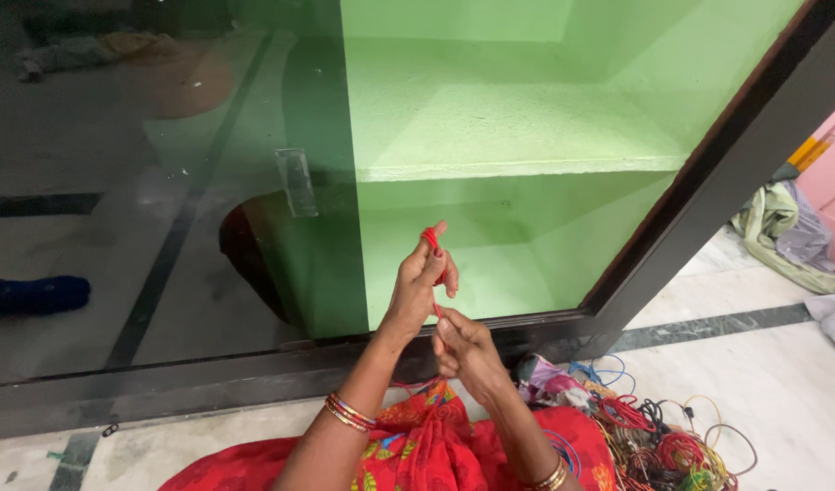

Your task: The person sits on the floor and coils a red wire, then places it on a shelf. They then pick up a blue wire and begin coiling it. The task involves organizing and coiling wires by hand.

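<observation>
The left hand (419, 284) is raised in front of the green-painted wall shelf (518, 136), its fingers (434, 238) pinched shut around a small coil of thin red wire (431, 242). A strand of that wire runs down to the right hand (463, 350), just below, whose fingers are curled closed on it. Both wrists wear gold and red bangles (349, 414). To the near right, on the pale marble floor (781, 382), lies a tangled heap of coloured wires (663, 441), beside the red patterned cloth (417, 450) on the person's lap
</observation>
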